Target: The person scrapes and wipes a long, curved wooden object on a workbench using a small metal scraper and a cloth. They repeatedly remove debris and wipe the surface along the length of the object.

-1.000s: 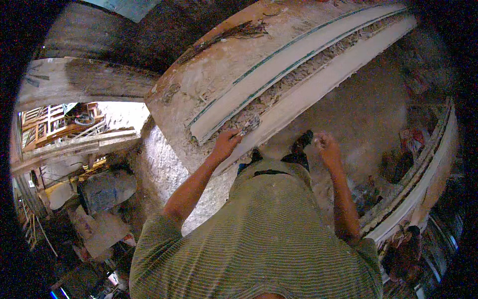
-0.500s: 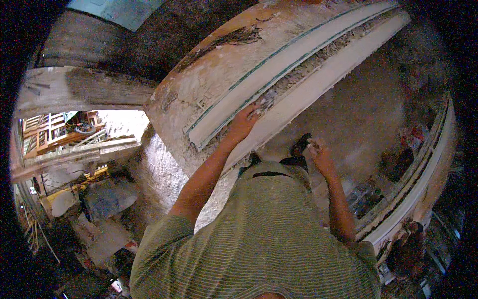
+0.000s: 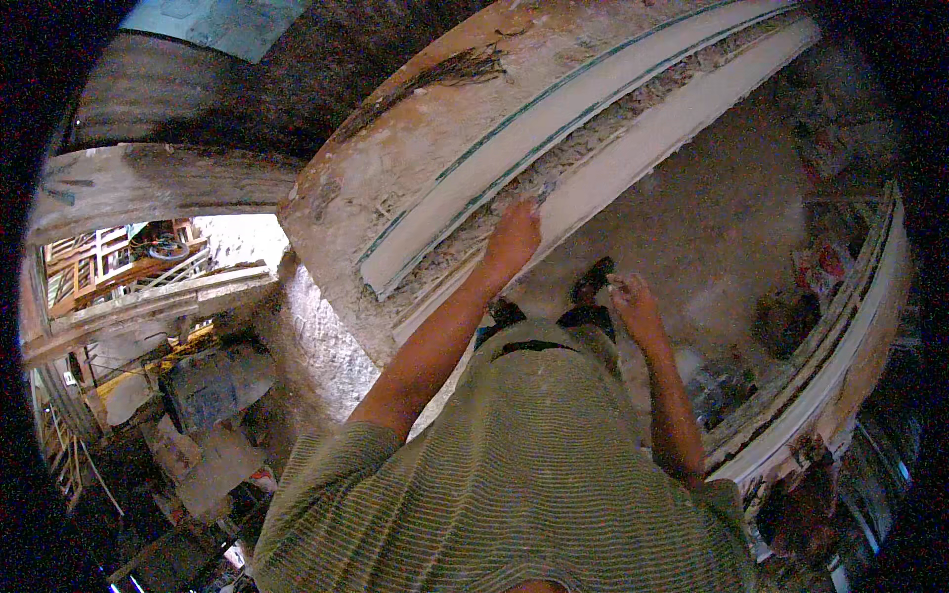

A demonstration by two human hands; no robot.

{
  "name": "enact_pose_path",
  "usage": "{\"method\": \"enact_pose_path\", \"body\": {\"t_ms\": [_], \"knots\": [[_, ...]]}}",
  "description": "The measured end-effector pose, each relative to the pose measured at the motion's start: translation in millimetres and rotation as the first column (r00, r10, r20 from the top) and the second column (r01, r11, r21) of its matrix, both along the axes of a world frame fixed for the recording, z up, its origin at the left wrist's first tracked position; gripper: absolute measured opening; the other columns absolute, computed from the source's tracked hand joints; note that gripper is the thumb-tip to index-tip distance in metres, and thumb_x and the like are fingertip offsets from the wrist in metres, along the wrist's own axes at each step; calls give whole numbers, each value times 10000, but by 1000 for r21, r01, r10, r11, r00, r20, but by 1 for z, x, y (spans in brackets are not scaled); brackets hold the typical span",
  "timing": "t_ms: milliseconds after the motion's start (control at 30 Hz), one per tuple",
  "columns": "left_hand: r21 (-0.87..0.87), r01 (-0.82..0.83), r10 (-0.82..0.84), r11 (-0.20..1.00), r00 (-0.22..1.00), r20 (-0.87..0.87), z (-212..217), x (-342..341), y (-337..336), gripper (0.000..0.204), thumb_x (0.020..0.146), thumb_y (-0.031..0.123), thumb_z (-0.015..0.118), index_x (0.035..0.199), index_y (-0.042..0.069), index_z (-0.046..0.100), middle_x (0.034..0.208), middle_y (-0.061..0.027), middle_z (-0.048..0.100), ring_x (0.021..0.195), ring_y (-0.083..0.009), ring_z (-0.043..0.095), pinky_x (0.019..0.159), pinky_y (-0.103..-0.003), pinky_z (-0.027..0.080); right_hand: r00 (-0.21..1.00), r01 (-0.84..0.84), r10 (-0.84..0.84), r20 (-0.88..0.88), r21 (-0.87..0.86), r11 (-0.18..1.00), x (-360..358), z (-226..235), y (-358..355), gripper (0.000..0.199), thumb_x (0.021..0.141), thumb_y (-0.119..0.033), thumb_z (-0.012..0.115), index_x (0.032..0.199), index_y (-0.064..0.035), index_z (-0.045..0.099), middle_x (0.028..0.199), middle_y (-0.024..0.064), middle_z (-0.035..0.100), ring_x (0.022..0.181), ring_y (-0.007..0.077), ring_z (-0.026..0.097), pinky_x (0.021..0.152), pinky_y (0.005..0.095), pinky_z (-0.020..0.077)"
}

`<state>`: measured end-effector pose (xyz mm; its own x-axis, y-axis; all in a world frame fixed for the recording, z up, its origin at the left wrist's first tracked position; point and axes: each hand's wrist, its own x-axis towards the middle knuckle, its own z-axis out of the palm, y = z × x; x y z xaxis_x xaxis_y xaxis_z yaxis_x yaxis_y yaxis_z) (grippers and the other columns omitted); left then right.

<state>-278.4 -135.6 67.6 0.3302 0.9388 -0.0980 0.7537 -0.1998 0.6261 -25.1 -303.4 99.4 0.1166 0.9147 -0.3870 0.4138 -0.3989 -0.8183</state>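
Observation:
A long curved piece with a pale, green-edged band [image 3: 474,188] slants across the worn, plaster-crusted surface [image 3: 371,168] in front of me. Beside this band runs a rough, crumbly groove [image 3: 583,138], bordered on the near side by a smooth whitish strip [image 3: 652,133]. My left hand [image 3: 516,237] is over the near strip, its fingers curled toward the groove; a small thing may be at the fingertips, too blurred to name. Above the floor and apart from the piece, my right hand [image 3: 635,301] has its fingers pinched together. What they hold, if anything, is too small to make out.
Another long curved pale piece [image 3: 820,395] lies at the right, with a dark bundle [image 3: 786,321] beside it. My dark shoe [image 3: 593,277] rests on the dusty floor [image 3: 702,227]. At the left are a dark, boxy object [image 3: 217,385] and stacked wooden frames [image 3: 109,262].
My left hand has moved right, from the groove's edge onto the near strip, with its fingers more curled. My right hand has barely moved. The view has shifted slightly.

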Motion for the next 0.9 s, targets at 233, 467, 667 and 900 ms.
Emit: {"method": "enact_pose_path", "body": {"t_ms": [233, 467, 667, 900], "knots": [[-186, -35, 19, 982, 996, -88, 35, -12, -12, 430, 1018, 204, 510, 1388, -14, 504, 1411, -334, 502, 1289, -501, 511, 1075, -529, 452, 956, -3, -15, 292, 60, 998, 52, -13, -1, 287, 995, -215, 624, 1231, -56, 663, 1240, 191, 623, 1155, 338, 639, 1011, 431, 507], [86, 46, -47, 995, 999, 7, 6, 147, 95, 355, 1003, 200, 503, 1252, -38, 588, 1277, -328, 588, 1245, -501, 539, 1013, -541, 490, 967, -27, 35, 252, -35, 999, 128, -13, 19, 346, 982, -290, 639, 1233, -53, 664, 1215, 229, 648, 1130, 390, 634, 1007, 454, 488], [-1, 107, -106, 994, 983, -153, 10, 171, 120, 326, 970, 185, 525, 1194, -36, 611, 1201, -304, 619, 1135, -483, 589, 965, -562, 494, 866, -70, 9, 500, 104, 992, 200, -47, 36, 360, 969, -303, 657, 1264, -98, 665, 1247, 224, 652, 1167, 384, 623, 992, 471, 492], [-64, 60, -71, 996, 981, -179, 9, 217, 152, 345, 943, 217, 583, 1195, -16, 626, 1187, -289, 628, 1139, -459, 591, 965, -552, 496, 944, 133, -85, 318, -133, 982, 264, -41, 19, 357, 965, -288, 666, 1276, -112, 662, 1214, 183, 690, 1169, 353, 646, 982, 459, 504]]}}
